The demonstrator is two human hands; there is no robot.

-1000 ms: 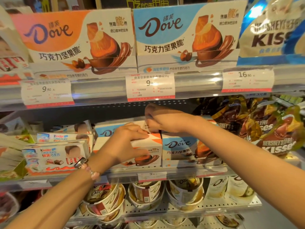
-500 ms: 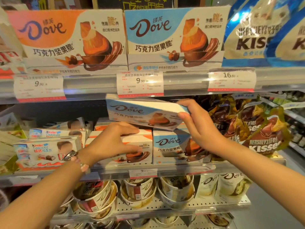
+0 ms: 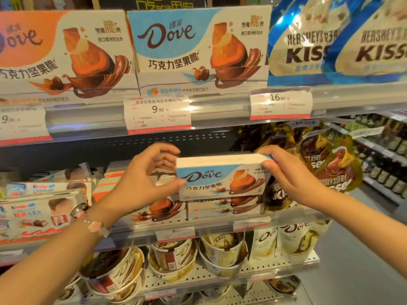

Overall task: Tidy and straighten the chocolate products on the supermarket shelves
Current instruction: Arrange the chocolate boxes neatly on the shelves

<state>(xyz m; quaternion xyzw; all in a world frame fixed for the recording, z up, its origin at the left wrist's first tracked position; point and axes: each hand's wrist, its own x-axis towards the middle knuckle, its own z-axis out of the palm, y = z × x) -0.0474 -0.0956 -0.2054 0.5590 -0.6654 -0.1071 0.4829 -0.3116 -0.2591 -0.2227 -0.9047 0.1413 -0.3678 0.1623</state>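
The blue Dove box (image 3: 222, 177) is now sitting level, face forward, in the middle of the frame, just above the blue Dove stack (image 3: 224, 208) on the middle shelf (image 3: 286, 219). Half a second ago the same box was tilted, higher and more to the left, and only one hand was carrying it; now it is coming down over its own column, and both hands are working on it. It seems to be touching the box under it, but I cannot tell if its weight is already resting there.

The right hand (image 3: 293, 179) is gripping the right end of the box, fingers curled over the top edge and the thumb on the front. The left hand (image 3: 145, 181), which was lying on the orange Dove stack (image 3: 158, 208) before, is now lifted and is reaching to the left end of the box; its thumb is touching the lower left corner, while the fingers are spread and curved behind, not yet closing on the cardboard.

For the task this means, in my judgement, that the box is almost placed and only squaring it with the stack below is remaining.

To the right, the Hershey's Kisses bags (image 3: 330, 168) are hanging just beside the right hand. At the left of the frame the Kinder boxes (image 3: 39, 214) are lying in a loose pile. On the lower shelf the Dove tubs (image 3: 222, 249) are leaning in several directions.
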